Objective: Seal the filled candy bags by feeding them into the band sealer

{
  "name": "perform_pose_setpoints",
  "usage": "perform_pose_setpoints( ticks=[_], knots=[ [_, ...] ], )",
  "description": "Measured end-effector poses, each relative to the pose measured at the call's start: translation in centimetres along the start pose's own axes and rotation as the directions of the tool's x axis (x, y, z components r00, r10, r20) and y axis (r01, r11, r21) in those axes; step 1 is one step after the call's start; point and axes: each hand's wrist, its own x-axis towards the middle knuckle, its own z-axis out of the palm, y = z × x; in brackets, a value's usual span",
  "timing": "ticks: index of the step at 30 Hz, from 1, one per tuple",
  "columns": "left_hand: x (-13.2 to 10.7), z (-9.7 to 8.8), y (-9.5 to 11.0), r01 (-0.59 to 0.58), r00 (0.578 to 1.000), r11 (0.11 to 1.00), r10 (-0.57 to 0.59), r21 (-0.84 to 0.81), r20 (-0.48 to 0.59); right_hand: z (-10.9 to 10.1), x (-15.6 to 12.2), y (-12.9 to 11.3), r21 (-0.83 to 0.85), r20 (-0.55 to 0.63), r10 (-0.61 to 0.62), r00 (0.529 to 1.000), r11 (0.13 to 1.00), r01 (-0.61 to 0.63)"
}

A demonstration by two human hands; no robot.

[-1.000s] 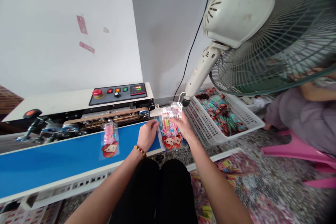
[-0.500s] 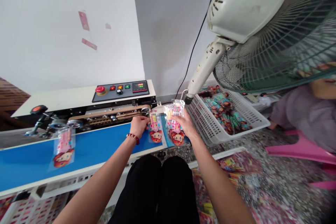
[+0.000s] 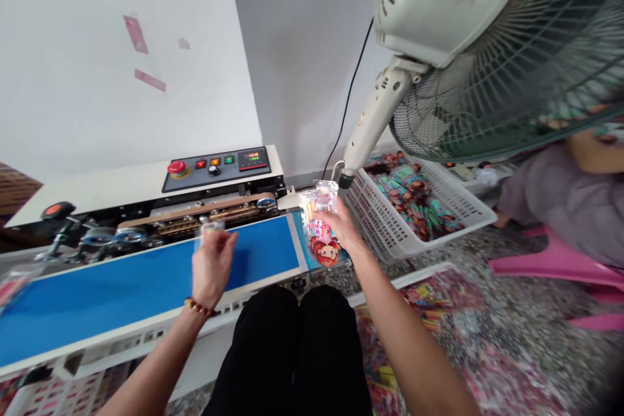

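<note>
Red-haired cartoon packets (image 3: 325,251) lie overlapped under the right hand (image 3: 344,224), which pinches them near their upper ends, thumb across the front. Loose overlap could let two come away together. Another packet (image 3: 208,226) shows just beyond the left hand (image 3: 209,266), largely covered by it; whether those fingers grip it or have let go cannot be told. Ahead of that hand is the band sealer (image 3: 121,188); a packet presented askew could crease or enter crooked, and fingertips near its rollers risk a nip. Below the hand, the blue conveyor belt (image 3: 263,247) could drag a badly laid packet out of line. Right of the right hand stands a filled white basket (image 3: 370,221).
</note>
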Motion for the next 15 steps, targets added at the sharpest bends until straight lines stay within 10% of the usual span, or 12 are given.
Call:
perform_pose_setpoints(
  ticks=[8,15],
  knots=[
    [-0.1,10.5,8.0,0.033,0.924,0.961,0.076,-0.275,0.374,0.5,0.0,0.0,-0.084,0.000,-0.051,0.999,0.995,0.051],
    [1.9,10.7,5.9,0.232,0.920,0.867,-0.048,-0.442,0.390,-0.6,0.5,0.9,-0.147,0.024,-0.092,0.995,0.985,0.095]
  ],
)
